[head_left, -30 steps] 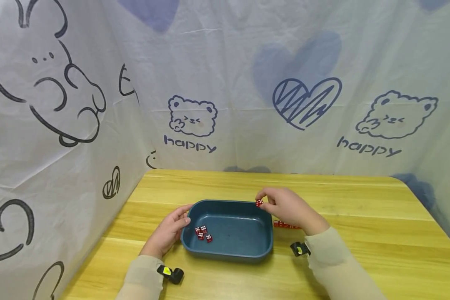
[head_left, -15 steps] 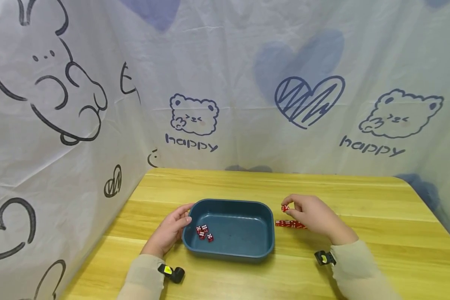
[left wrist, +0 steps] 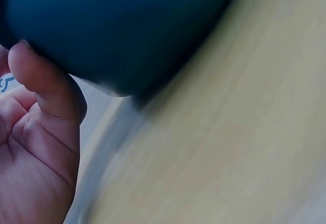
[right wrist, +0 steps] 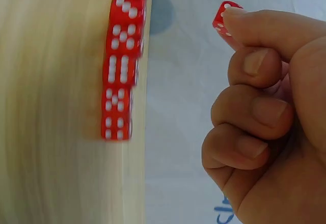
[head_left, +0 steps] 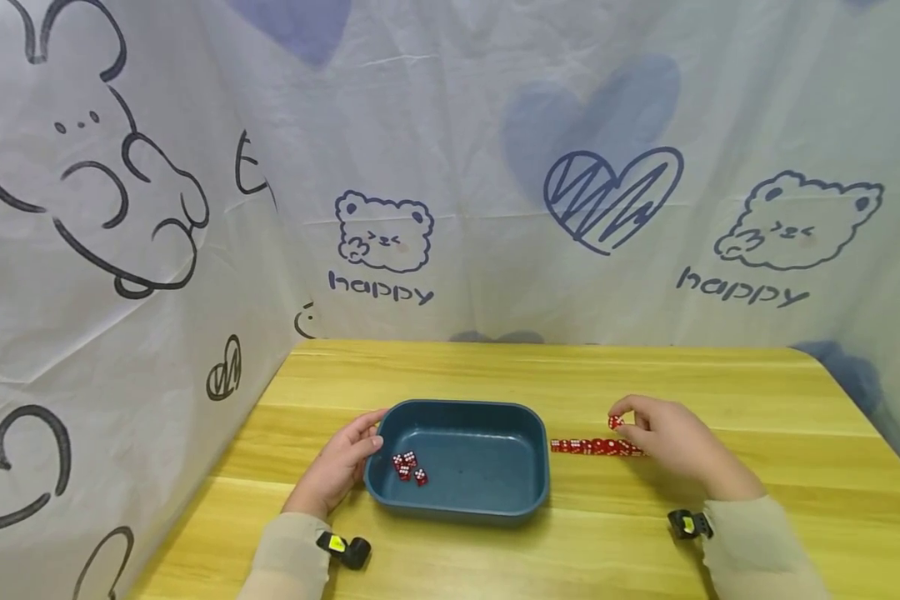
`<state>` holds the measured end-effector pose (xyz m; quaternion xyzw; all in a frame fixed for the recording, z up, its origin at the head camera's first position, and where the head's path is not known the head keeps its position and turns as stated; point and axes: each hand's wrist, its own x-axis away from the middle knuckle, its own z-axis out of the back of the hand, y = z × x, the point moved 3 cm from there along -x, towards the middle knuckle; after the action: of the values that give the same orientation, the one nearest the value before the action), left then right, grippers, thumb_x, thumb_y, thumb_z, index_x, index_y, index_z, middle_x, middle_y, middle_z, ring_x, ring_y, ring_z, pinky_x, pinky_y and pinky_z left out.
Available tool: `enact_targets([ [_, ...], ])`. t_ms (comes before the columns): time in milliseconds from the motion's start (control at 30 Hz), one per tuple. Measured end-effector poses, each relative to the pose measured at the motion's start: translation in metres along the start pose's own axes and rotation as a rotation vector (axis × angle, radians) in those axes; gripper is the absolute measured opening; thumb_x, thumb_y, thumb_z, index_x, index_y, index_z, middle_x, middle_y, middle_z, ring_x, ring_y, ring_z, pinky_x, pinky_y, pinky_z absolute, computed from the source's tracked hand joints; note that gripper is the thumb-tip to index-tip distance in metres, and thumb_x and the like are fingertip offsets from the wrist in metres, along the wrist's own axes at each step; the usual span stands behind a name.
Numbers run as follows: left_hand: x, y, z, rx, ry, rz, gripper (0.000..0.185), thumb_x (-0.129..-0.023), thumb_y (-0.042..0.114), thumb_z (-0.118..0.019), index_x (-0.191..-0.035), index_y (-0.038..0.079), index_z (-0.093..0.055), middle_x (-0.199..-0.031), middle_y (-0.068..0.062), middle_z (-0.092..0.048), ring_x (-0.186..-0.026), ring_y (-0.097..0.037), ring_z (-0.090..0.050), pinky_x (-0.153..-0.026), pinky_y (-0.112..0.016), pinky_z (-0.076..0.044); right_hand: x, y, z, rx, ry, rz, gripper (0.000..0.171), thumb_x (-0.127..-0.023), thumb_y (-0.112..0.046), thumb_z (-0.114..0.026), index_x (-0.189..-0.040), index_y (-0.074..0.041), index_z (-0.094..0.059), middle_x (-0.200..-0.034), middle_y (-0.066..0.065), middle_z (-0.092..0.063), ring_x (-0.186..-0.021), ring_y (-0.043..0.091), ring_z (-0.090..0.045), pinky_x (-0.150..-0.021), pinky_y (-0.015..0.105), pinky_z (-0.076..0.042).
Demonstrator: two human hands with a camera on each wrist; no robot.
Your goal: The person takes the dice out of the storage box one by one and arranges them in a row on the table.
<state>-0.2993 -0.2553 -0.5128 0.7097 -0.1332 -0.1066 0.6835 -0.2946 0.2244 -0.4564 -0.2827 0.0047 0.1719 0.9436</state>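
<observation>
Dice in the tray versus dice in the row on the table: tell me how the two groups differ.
The dice in the tray lie in a loose cluster inside the blue tray, near the left hand. The row of dice forms a straight touching line on the table, right of the tray, by the right hand. Both are red with white pips.

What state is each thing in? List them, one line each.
Tray: upright on the table, steadied at its left end by the left hand.
Dice in tray: four, loose, clustered near the left end.
Row of dice: lying in a line on the table, right of the tray.
Single die: lifted, pinched by the right hand above the row's right end.
</observation>
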Motion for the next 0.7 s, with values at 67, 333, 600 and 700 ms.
enact_targets([
  [67,0.000,0.000,0.000,0.000,0.002,-0.002,0.052,-0.106,0.008,-0.050,-0.154,-0.003,-0.034,-0.123,-0.023,-0.053,-0.100,-0.018,-0.062,-0.081,-0.030,-0.058,0.001,0.006,0.003,0.008,-0.005,-0.012,0.023,-0.099,-0.020,-0.065,-0.120,-0.012,-0.068,-0.066,-0.003,-0.048,-0.057,0.014,-0.041,-0.054,0.031,-0.038],
  [333,0.000,0.000,0.001,-0.004,0.009,0.004,0.053,-0.106,0.011,-0.051,-0.154,-0.002,-0.034,-0.126,-0.024,-0.052,-0.103,-0.018,-0.063,-0.084,-0.031,-0.058,0.009,0.036,0.015,-0.004,-0.013,-0.088,0.024,-0.100,-0.017,-0.060,-0.122,-0.010,-0.066,-0.069,0.001,-0.049,-0.059,0.018,-0.044,-0.056,0.033,-0.039],
  [600,0.001,-0.002,0.000,0.006,-0.001,0.002,0.054,-0.105,0.008,-0.050,-0.155,-0.003,-0.031,-0.132,-0.029,-0.051,-0.106,-0.019,-0.063,-0.084,-0.030,-0.057,0.020,0.059,0.013,-0.006,-0.059,-0.080,0.014,-0.095,-0.012,-0.064,-0.108,-0.010,-0.068,-0.072,-0.001,-0.051,-0.064,0.017,-0.045,-0.059,0.034,-0.039],
  [700,0.000,-0.001,0.000,0.020,-0.003,-0.004,0.054,-0.105,0.006,-0.048,-0.155,-0.004,-0.030,-0.131,-0.028,-0.051,-0.106,-0.019,-0.063,-0.085,-0.030,-0.057,0.022,0.065,0.011,-0.021,-0.098,-0.081,0.010,-0.094,-0.012,-0.065,-0.105,-0.012,-0.067,-0.074,-0.001,-0.052,-0.066,0.018,-0.046,-0.061,0.036,-0.039],
])
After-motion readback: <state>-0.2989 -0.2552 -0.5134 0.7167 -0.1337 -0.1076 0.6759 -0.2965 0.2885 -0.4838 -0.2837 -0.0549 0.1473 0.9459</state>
